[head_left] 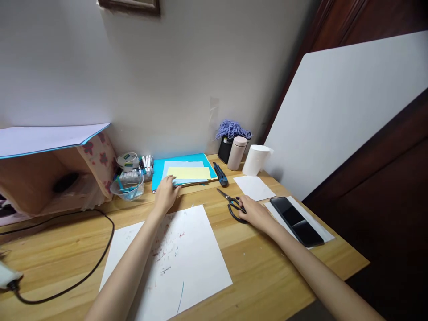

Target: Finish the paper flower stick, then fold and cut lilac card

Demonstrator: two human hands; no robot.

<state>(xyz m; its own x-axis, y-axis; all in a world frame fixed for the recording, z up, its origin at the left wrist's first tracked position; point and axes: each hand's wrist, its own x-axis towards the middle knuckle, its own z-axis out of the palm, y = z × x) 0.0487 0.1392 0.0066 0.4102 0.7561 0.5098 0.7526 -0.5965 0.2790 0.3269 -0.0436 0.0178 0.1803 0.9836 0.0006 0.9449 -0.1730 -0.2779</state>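
Head view showed the right hand (256, 213) laid over the black handles of the scissors (230, 203), which lay on the desk (234, 240) with blades closed and pointing away to the left. Its fingers were curled over the loops and hid them, so whether any finger went through a loop, or the hand merely rested there, could not be told. The left hand (166, 192) lay loosely open on the near left corner of a paper stack (187, 171), yellow on pale blue on bright blue, gripping nothing that showed. Between the forearms lay a white sheet (187, 249) with faint red marks too small to read, partly covered by the left arm. Just right of the scissors a phone (296, 220) lay on paper; a knife (220, 174) lay beside the stack. Behind stood a flask (237, 153), a roll (256, 159) and a dark holder mostly hidden under yarn (232, 129). A cable (100, 258) ran off the left edge.
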